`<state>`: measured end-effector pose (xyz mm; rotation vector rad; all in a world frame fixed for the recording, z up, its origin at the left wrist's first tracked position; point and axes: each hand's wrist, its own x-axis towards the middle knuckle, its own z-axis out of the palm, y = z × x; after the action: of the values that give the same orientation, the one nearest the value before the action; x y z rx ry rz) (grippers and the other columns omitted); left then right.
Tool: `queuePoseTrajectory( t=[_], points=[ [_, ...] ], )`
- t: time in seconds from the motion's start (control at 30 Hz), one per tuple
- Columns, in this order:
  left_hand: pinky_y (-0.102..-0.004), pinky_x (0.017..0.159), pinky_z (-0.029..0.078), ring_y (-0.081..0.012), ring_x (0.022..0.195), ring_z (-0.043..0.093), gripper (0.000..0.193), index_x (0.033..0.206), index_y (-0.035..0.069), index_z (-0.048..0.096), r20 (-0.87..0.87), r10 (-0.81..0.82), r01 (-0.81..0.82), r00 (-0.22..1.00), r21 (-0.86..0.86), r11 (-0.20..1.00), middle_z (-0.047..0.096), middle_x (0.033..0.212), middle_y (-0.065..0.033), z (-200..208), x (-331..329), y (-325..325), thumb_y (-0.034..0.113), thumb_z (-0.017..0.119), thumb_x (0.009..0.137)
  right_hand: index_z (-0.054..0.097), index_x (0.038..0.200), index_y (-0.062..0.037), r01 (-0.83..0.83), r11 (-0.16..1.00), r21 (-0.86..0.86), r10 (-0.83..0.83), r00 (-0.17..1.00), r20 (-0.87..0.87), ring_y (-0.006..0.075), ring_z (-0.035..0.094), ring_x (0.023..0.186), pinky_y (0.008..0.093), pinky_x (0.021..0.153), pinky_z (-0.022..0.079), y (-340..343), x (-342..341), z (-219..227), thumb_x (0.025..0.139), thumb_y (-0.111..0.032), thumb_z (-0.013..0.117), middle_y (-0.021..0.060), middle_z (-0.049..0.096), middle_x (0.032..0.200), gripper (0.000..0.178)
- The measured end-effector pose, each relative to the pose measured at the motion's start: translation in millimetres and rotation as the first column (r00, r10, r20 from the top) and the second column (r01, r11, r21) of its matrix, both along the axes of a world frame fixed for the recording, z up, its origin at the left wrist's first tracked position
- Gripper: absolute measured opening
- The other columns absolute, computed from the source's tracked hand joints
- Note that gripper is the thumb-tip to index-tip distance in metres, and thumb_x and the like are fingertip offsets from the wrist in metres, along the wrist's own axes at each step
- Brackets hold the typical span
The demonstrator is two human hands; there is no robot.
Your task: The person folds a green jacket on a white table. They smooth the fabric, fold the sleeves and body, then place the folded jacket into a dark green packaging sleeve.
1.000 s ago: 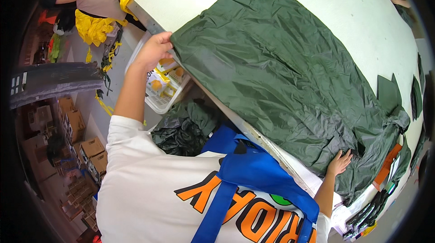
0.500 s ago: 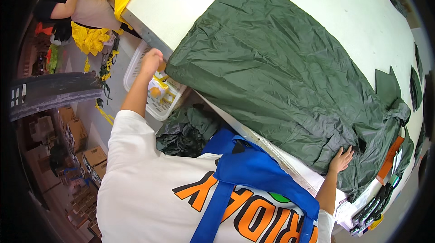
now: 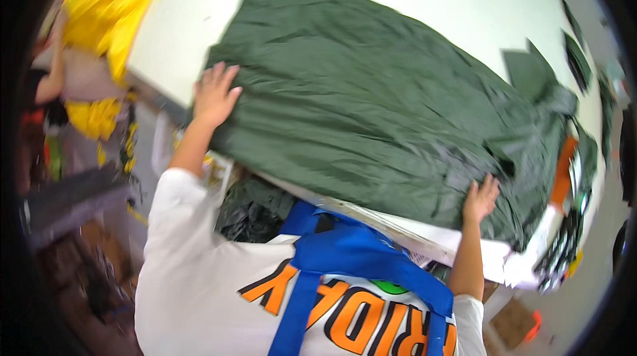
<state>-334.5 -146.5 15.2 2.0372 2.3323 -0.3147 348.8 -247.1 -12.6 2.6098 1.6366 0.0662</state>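
Observation:
A dark green, thin-fabric garment (image 3: 345,84) is spread over the white table (image 3: 192,17), creased along its length and bunched at the right end. On its left edge my left hand (image 3: 217,95) rests with the fingers spread and nothing held. My right hand (image 3: 481,198) lies on the fabric near the lower right, fingers stretched out, close to a small dark opening (image 3: 502,165) in the cloth.
Yellow fabric (image 3: 113,11) hangs over the table's far left corner, beside another person's arm (image 3: 53,77). Dark green cloth (image 3: 255,207) is heaped below the front edge. An orange strip (image 3: 564,171) and dark green pieces (image 3: 527,67) lie at the right.
My left hand has come from above the white basket onto the garment's left edge, its fingers now spread. My right hand stays on the fabric. The whole view has shifted and turned.

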Motion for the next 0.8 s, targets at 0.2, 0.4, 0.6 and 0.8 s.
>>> queuePoseTrajectory(
  t=[0.2,0.4,0.6,0.8],
  points=[
    [-0.0579,0.111,0.011,-0.0355,0.140,0.016,0.056,0.141,0.030,0.037,0.138,-0.502,0.496,0.854,0.081,0.865,0.020,0.154,-0.0036,-12,148,30,0.039,0.054,0.089,0.034,0.143,-0.0230,0.016,0.998,-0.055,-0.021,0.995,-0.098,0.0362,0.018,0.139,0.0595,0.106,0.019,4,-12,21,0.089,-0.047,0.051,0.0101,0.021,0.153,0.061],
    [-0.0545,0.113,0.010,-0.0310,0.141,0.018,0.056,0.137,0.021,0.042,0.084,-0.449,0.450,0.889,0.012,0.893,0.024,0.152,-0.0050,5,129,46,0.020,0.060,0.083,0.066,0.106,-0.0059,-0.064,0.998,-0.010,0.036,0.675,-0.737,0.0163,0.062,0.082,0.0293,0.071,0.048,50,109,95,0.086,-0.021,0.065,0.0077,0.066,0.088,0.025],
    [-0.0464,0.108,0.027,-0.0352,0.129,0.035,0.056,0.128,0.009,0.047,0.453,-0.588,0.512,0.671,0.291,0.808,0.038,0.140,-0.0144,55,356,79,0.011,0.066,0.075,0.038,0.137,-0.0148,-0.185,0.896,0.405,0.239,0.967,-0.089,0.0283,0.051,0.114,0.0364,0.091,0.043,215,304,67,0.084,-0.008,0.057,0.0143,0.050,0.128,0.057],
    [-0.0461,0.108,0.029,-0.0372,0.131,0.034,0.057,0.129,0.011,0.047,0.676,-0.677,0.713,0.292,0.318,0.625,0.036,0.140,-0.0190,52,569,69,0.017,0.069,0.077,0.050,0.127,-0.0316,-0.046,0.956,0.291,-0.014,0.979,0.202,0.0300,0.038,0.129,0.0498,0.098,0.036,329,307,78,0.084,-0.012,0.053,0.0083,0.037,0.144,0.047]
  ],
)
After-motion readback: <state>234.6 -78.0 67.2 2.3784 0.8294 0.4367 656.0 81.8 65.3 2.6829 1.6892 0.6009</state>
